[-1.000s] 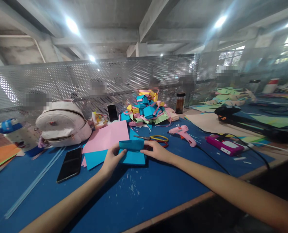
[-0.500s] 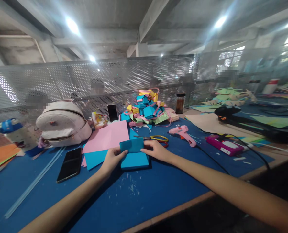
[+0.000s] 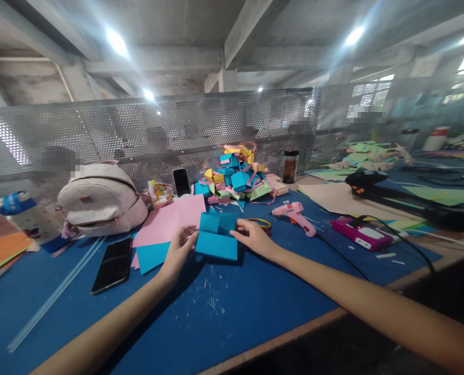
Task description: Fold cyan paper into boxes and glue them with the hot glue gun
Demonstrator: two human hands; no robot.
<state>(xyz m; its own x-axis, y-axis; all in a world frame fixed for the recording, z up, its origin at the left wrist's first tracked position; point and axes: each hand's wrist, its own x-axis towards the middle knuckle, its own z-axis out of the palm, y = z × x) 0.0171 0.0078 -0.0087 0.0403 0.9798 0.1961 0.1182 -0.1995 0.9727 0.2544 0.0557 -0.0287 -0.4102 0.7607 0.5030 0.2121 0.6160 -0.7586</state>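
A folded blue paper (image 3: pixel 217 246) is held just over the table between my two hands, its panels partly opened out around the creases. My right hand (image 3: pixel 255 239) pinches its right edge between thumb and fingers. At the left edge, my left hand (image 3: pixel 180 249) has its fingers curled together against the paper; the exact grip is partly hidden. Behind the right fingers lie yellow-handled scissors (image 3: pixel 264 224), mostly covered. Left of the paper, a pink sheet (image 3: pixel 169 219) and a flat blue sheet (image 3: pixel 153 256) overlap on the table.
A pile of folded coloured paper pieces (image 3: pixel 237 174) stands at the back. A pink glue gun (image 3: pixel 294 213) with its cord and a magenta box (image 3: pixel 361 234) lie right. Left are a black phone (image 3: pixel 112 264), a white backpack (image 3: pixel 102 200) and a bottle (image 3: pixel 36 224).
The upright blue panel has opened out and tilted, and the front panel has lifted. My left hand has shifted slightly left to the paper's edge; my right hand has moved slightly right.
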